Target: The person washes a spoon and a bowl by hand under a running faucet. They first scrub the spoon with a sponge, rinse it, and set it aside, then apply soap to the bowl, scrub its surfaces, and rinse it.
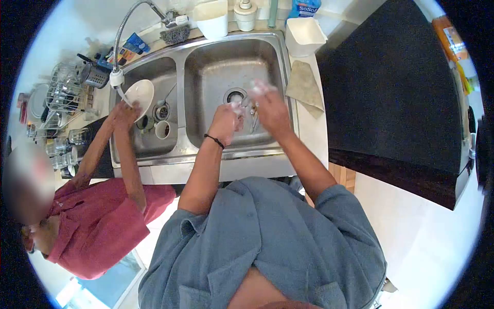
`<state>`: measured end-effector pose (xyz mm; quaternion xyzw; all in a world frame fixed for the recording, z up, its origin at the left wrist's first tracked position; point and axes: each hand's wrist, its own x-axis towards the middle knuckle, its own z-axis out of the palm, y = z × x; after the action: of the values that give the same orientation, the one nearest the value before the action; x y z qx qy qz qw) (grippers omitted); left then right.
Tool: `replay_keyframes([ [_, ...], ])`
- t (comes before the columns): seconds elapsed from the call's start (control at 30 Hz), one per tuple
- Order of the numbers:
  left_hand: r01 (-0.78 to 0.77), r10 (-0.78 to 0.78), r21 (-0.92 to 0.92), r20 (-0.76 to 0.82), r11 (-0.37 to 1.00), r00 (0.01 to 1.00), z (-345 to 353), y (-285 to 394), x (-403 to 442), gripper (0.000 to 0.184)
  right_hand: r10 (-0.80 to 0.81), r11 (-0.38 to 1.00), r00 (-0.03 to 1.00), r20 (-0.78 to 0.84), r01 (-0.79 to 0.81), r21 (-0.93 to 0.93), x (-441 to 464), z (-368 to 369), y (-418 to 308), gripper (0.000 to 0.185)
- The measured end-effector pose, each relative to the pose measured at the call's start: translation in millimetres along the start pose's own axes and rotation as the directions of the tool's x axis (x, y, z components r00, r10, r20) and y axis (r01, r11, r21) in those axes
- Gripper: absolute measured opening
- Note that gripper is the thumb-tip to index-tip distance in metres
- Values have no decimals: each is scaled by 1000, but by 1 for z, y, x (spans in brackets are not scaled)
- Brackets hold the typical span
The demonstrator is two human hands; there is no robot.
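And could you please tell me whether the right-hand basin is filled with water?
It looks unfilled: the right-hand basin shows its steel bottom and drain plainly, with no standing water visible.

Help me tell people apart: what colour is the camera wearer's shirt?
The shirt is grey-blue, clearest in head view.

From here I see a grey-blue shirt (293, 234), short sleeves (352, 219), and a dark bracelet (214, 140) on the left wrist (221, 135).
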<state>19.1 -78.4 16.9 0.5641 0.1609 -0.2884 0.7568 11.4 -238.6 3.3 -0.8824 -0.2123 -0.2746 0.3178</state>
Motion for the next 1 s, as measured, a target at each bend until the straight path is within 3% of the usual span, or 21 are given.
replay_keyframes([
  [0.13, -8, 8, 7, -1, 1000, 1000, 3, 7, -10, 12, -90, 996, 996, 24, 90, 13, -1, 3, -11, 33],
  [0.23, 15, -15, -89, 4, 996, 1000, -7, 7, -5, 13, 139, 989, 990, 38, -137, -52, -6, 15, 4, 31],
  [0.33, 13, -12, -154, 6, 988, 1000, -14, 3, 3, 11, 113, 989, 984, -139, -125, -78, 0, 14, 9, 32],
  [0.43, 72, -55, -170, 102, 983, 993, -19, 9, 9, 6, -89, 996, 994, 60, 89, 2, -4, 17, -12, 33],
  [0.53, 147, -123, -200, 132, 969, 984, -22, 15, 9, 3, -27, 990, 995, 100, 40, -135, -13, 24, 8, 36],
  [0.67, 210, -163, -233, 207, 950, 965, -30, 10, 11, 3, 35, 976, 998, -50, -45, -213, -4, 26, 25, 40],
  [0.77, 147, -123, -193, 128, 970, 984, -17, 12, 7, 5, -78, 987, 996, 37, 82, -138, 0, 19, 1, 41],
  [0.87, 223, -177, -219, 210, 950, 961, -17, 18, 3, 8, -76, 997, 994, 82, 78, -27, -5, 20, -1, 42],
  [1.0, 206, -162, -232, 193, 951, 968, -26, 11, 6, 12, 14, 995, 995, -95, -23, -99, 3, 25, 26, 39],
])
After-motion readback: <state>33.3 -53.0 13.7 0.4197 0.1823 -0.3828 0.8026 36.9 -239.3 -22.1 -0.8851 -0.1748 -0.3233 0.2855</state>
